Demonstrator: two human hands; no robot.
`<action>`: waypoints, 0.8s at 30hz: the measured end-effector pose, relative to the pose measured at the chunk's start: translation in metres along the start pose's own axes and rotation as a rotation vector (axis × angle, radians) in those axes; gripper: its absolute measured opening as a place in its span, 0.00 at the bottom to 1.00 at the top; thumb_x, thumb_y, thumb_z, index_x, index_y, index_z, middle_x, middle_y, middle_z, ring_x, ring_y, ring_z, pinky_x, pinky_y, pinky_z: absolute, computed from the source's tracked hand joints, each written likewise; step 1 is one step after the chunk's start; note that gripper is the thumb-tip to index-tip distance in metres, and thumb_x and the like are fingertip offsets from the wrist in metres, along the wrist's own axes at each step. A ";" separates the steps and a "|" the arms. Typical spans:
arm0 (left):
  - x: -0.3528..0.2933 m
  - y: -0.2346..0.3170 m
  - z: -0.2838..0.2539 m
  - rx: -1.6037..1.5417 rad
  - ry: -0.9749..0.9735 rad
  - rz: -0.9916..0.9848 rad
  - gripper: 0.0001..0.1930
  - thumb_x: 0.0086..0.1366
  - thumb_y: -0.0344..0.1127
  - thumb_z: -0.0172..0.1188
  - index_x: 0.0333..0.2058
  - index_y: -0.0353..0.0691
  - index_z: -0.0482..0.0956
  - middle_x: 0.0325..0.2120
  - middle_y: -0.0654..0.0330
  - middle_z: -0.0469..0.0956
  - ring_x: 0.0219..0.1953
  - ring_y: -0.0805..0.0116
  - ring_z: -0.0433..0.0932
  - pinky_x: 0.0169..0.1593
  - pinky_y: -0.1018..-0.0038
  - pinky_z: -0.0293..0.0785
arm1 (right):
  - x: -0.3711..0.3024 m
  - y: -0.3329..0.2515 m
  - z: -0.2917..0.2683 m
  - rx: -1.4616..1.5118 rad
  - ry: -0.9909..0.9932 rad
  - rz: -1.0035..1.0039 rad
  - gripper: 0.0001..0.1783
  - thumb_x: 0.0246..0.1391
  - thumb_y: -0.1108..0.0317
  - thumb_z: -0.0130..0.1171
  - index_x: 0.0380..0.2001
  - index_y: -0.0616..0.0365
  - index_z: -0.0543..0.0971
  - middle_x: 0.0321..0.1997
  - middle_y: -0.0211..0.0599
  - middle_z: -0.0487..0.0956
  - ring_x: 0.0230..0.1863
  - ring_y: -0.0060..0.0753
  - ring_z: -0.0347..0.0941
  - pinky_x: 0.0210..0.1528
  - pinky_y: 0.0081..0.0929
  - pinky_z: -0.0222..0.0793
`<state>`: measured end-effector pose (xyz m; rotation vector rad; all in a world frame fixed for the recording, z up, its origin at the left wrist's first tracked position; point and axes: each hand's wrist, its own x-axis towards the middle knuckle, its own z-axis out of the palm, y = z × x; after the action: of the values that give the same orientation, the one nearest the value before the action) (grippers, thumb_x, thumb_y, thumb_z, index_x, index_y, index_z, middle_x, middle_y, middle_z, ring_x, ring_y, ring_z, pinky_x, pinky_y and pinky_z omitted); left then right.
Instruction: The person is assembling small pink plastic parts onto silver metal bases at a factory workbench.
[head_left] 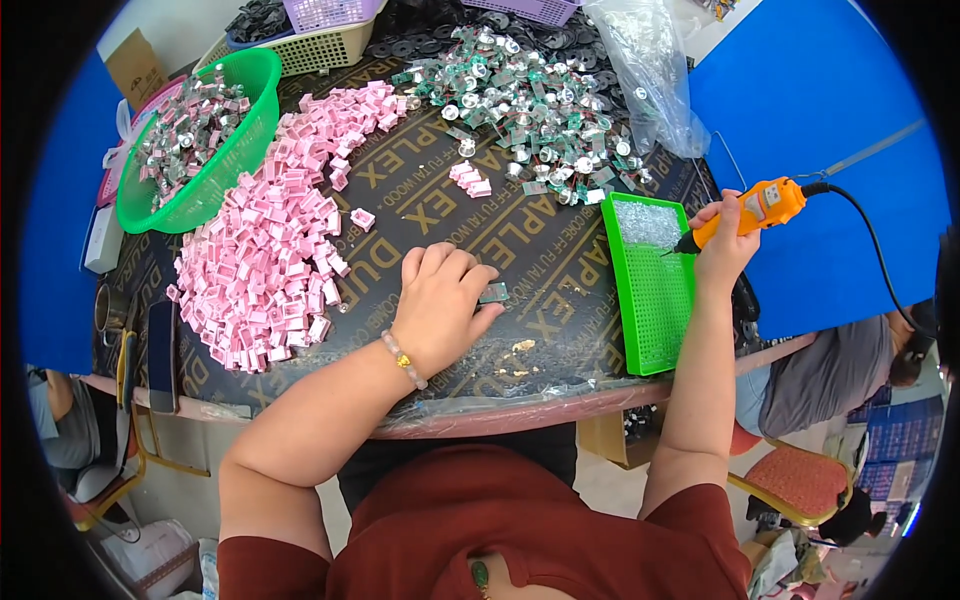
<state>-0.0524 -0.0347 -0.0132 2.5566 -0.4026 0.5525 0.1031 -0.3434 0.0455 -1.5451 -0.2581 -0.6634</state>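
My left hand (440,305) rests low over the table, fingers curled. Between its thumb and forefinger sits a small greenish translucent plate (494,292); whatever lies under the palm is hidden. My right hand (728,240) grips an orange electric screwdriver (765,205) with a black cable. The screwdriver's dark tip points down and left over a green tray (632,340), whose far part holds a heap of tiny silvery pieces, perhaps screws. Left of my left hand lies a big pile of pink plastic housings (265,250). A few more pink housings (470,180) sit together beyond the hand.
At the back is a heap of greenish clear parts with white discs and wires (540,110). A green basket (265,100) of assembled-looking pieces stands far left. A plastic bag (655,80) lies far right. A phone (162,355) lies near the left edge. People sit at both sides.
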 end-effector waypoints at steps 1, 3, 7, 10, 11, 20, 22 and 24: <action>0.000 0.000 0.000 -0.006 0.006 0.003 0.18 0.49 0.39 0.70 0.40 0.45 0.79 0.35 0.62 0.74 0.48 0.59 0.68 0.54 0.59 0.58 | -0.001 -0.001 0.000 -0.018 0.008 0.001 0.13 0.62 0.61 0.57 0.40 0.60 0.70 0.22 0.31 0.74 0.22 0.23 0.72 0.26 0.21 0.70; 0.000 0.000 0.000 -0.011 0.012 0.005 0.18 0.49 0.39 0.70 0.39 0.45 0.80 0.35 0.62 0.74 0.48 0.59 0.68 0.54 0.59 0.59 | -0.001 -0.001 0.000 -0.012 0.011 -0.004 0.13 0.62 0.61 0.57 0.40 0.59 0.70 0.22 0.31 0.74 0.22 0.23 0.72 0.26 0.21 0.70; -0.001 0.000 0.000 -0.013 0.010 0.003 0.18 0.49 0.39 0.70 0.39 0.45 0.80 0.36 0.62 0.74 0.48 0.59 0.68 0.54 0.59 0.58 | -0.002 0.000 0.001 -0.009 0.027 0.002 0.13 0.62 0.61 0.57 0.40 0.59 0.69 0.22 0.31 0.74 0.22 0.23 0.72 0.26 0.21 0.70; 0.000 0.000 0.000 -0.014 0.011 0.000 0.18 0.49 0.39 0.70 0.39 0.45 0.80 0.36 0.62 0.74 0.48 0.59 0.68 0.54 0.59 0.58 | -0.003 -0.002 0.001 -0.004 0.018 0.004 0.13 0.62 0.62 0.57 0.40 0.60 0.69 0.22 0.31 0.74 0.22 0.23 0.71 0.26 0.21 0.70; 0.000 0.000 0.000 -0.015 0.016 -0.001 0.18 0.48 0.39 0.70 0.39 0.45 0.80 0.36 0.62 0.74 0.48 0.59 0.68 0.54 0.59 0.58 | -0.002 -0.003 0.000 -0.003 0.018 0.004 0.13 0.62 0.62 0.57 0.40 0.60 0.69 0.22 0.31 0.74 0.22 0.23 0.71 0.26 0.21 0.70; 0.000 0.000 0.002 -0.002 0.039 -0.015 0.15 0.47 0.36 0.70 0.36 0.45 0.80 0.36 0.63 0.75 0.49 0.59 0.69 0.54 0.60 0.58 | -0.030 -0.077 0.032 0.334 -0.071 -0.148 0.22 0.62 0.53 0.54 0.44 0.64 0.67 0.21 0.36 0.73 0.20 0.28 0.70 0.24 0.26 0.70; 0.000 -0.002 0.003 0.001 0.047 -0.014 0.14 0.46 0.35 0.69 0.35 0.45 0.79 0.36 0.63 0.75 0.49 0.59 0.69 0.54 0.60 0.59 | -0.051 -0.092 0.053 0.421 -0.183 -0.184 0.26 0.60 0.50 0.55 0.45 0.63 0.66 0.21 0.37 0.73 0.20 0.30 0.70 0.24 0.27 0.70; -0.001 -0.003 0.004 0.002 0.055 -0.015 0.14 0.46 0.35 0.69 0.33 0.46 0.79 0.36 0.64 0.75 0.49 0.60 0.69 0.54 0.60 0.59 | -0.076 -0.100 0.076 0.415 -0.283 -0.119 0.28 0.60 0.43 0.52 0.45 0.59 0.66 0.21 0.34 0.71 0.20 0.28 0.69 0.23 0.29 0.69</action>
<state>-0.0506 -0.0339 -0.0184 2.5381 -0.3631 0.6171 0.0070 -0.2416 0.0898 -1.2247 -0.6632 -0.4451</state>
